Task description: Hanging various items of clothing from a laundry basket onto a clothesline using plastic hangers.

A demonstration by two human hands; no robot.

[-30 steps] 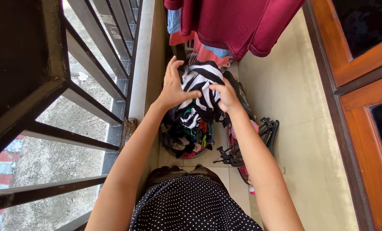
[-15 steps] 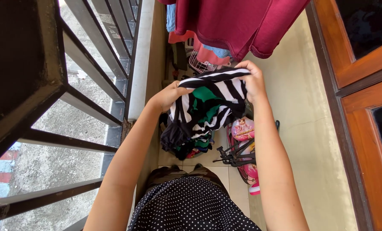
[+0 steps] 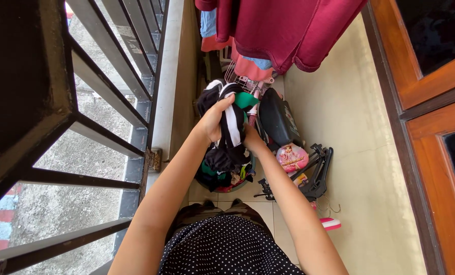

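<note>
Both hands, left point(image 3: 213, 119) and right point(image 3: 250, 140), clamp the bunched striped garment point(image 3: 231, 122) above the basket point(image 3: 222, 178) at 6 o'clock; shaking it open seems due.

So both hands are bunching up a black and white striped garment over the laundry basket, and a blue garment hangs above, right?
Not quite: the head view shows the big hanging garment is maroon, not blue. Both the left hand and right hand do grip the striped garment over the basket.

striped garment point(image 3: 231, 119) no longer spread wide, now bunched between left hand point(image 3: 215, 119) and right hand point(image 3: 251, 140)
</note>
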